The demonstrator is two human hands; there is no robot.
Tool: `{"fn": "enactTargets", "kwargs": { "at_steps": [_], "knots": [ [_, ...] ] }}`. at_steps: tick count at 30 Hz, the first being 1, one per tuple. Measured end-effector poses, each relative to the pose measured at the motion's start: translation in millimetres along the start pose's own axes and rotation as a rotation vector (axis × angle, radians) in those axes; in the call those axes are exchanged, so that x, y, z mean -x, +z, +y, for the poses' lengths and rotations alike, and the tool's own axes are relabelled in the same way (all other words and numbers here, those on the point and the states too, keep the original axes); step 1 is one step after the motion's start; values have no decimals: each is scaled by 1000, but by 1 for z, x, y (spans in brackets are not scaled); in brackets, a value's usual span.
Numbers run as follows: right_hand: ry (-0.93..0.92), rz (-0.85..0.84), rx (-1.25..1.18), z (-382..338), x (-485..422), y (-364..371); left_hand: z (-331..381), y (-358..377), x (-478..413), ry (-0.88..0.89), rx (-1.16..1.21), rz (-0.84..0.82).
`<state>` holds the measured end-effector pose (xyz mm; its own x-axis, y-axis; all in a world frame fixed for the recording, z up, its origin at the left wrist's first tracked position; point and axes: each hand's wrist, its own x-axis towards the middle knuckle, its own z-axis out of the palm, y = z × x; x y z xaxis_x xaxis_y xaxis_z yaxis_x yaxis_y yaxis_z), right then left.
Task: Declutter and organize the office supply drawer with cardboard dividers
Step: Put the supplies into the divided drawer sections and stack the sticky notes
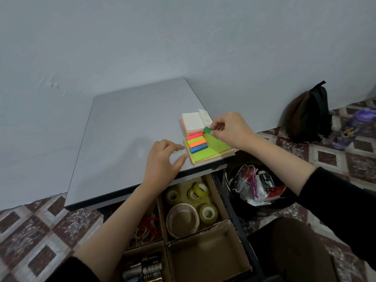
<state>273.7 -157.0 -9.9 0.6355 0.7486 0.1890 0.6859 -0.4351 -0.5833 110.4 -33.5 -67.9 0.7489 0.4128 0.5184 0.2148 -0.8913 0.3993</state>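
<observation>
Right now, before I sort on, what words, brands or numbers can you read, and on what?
Nothing can be read with confidence.
Purple packet in the black bin: white lettering, too blurred.
Black packet beside it: white print, too blurred.
Batteries in the drawer: label print, too small.
White lined pad: ruled lines only.
Green flag strip pinched by the right hand: no print visible.

From my remote feed I see a black left sleeve (69,270) and right sleeve (337,202) ending above the forearms, plus dark brown trousers (293,247).
</observation>
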Motion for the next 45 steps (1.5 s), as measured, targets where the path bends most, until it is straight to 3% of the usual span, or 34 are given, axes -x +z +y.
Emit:
{"fn": "enactTargets", "kwargs": {
  "at_steps": [6, 18, 45],
  "knots": [
    [73, -4, 39, 8, -9, 13, 19, 9, -10, 143, -104, 9],
    [92, 76, -58, 17, -6, 22, 28, 17, -13, -17, -111, -47],
    [109, 80, -79, 18, -8, 23, 43, 13, -18, 33, -207, -143]
  ]
}}
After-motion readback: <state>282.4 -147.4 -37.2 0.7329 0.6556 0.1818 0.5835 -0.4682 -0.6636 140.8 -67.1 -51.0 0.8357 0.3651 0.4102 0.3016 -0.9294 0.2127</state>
